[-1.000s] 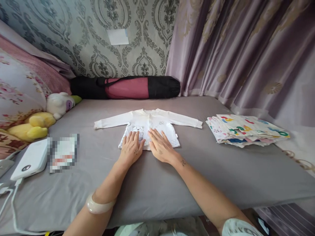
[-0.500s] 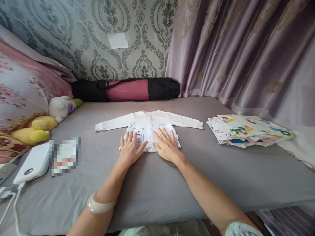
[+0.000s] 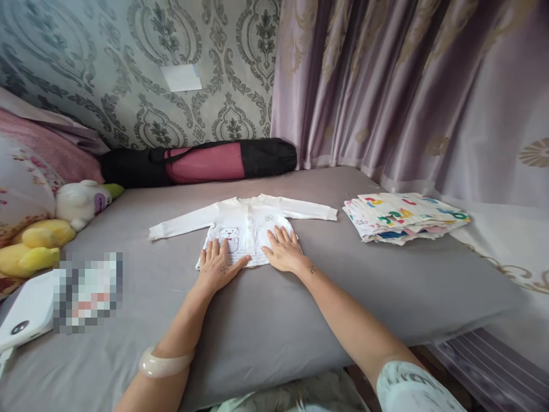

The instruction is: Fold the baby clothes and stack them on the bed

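Note:
A small white long-sleeved baby shirt (image 3: 247, 229) lies spread out on the grey sheet (image 3: 266, 326), its collar at the far side and both sleeves stretched sideways. It has a buttoned front and a bear drawing on the left part. My left hand (image 3: 217, 265) rests flat on the lower left corner of the shirt, fingers spread, covering part of the hem below the bear. Flat on the lower right part lies my right hand (image 3: 283, 249), its fingers also spread. Neither hand grips the cloth.
A stack of folded patterned cloths (image 3: 405, 217) sits at the right. Plush toys (image 3: 81, 203) and a white power bank (image 3: 30, 306) with a cable are at the left, beside a pixelated item (image 3: 94, 292). A black and pink rolled bag (image 3: 203, 162) lies along the wall.
The view has turned slightly right, so everything appears shifted left. Both hands have slid a little toward the hem, uncovering more of the bear drawing, and stay flat on the shirt.

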`<state>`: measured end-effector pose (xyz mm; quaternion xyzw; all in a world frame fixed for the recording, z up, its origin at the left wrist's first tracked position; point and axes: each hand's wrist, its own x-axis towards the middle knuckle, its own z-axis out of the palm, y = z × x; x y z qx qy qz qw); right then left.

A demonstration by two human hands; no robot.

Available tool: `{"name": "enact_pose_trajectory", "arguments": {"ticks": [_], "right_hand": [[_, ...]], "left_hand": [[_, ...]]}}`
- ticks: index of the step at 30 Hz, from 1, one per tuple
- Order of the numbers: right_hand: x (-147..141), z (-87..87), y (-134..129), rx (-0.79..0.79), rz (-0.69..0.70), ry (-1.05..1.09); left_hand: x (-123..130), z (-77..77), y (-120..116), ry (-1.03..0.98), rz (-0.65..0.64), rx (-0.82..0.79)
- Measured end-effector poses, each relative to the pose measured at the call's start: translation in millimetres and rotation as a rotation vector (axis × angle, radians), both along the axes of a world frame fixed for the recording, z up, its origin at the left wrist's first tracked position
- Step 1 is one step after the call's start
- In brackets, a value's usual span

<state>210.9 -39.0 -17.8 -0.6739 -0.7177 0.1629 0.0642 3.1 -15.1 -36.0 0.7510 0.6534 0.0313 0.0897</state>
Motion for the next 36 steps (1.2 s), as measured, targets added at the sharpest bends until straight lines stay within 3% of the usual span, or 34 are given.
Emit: {"name": "enact_pose_trajectory", "arguments": {"ticks": [2,4,8,11,14,19,24,31,34,36], "right_hand": [[11.7,11.9,9.5,-0.011,-0.001,0.090],[31.3,24.9,23.8,0.035,-0.103,0.213],[82.8,41.0,55.8,0.244,-0.576,0.260],[113.4,37.8,71.2,0.248,-0.890,0.185],[127.6,25.9,78.8,0.249,-1.055,0.135],[134.6,6.5,89.4,0.190,-1.114,0.090],[145.6,-0.4,97.6,0.180,-1.191,0.028],[162.1,0.6,100.2,0.129,-1.179,0.054],[172.7,3.0,102.3,0.154,-1.077,0.164],[179.2,6.9,103.3,0.249,-0.977,0.349]], "left_hand": [[0.5,-0.1,1.3,-0.006,-0.001,0.009],[2.1,0.7,2.2,-0.008,0.015,0.007],[6.5,6.7,1.7,0.019,0.045,0.024],[7.9,13.5,1.6,0.069,-0.007,0.078],[7.6,22.8,6.0,0.126,-0.060,0.097],[6.0,41.9,28.3,0.158,-0.075,0.011],[16.1,49.0,62.9,-0.021,-0.152,0.013],[76.3,23.2,125.8,-0.312,-0.527,0.121],[108.3,13.8,148.6,-0.347,-0.634,0.122],[126.2,10.2,160.5,-0.339,-0.677,0.094]]}}
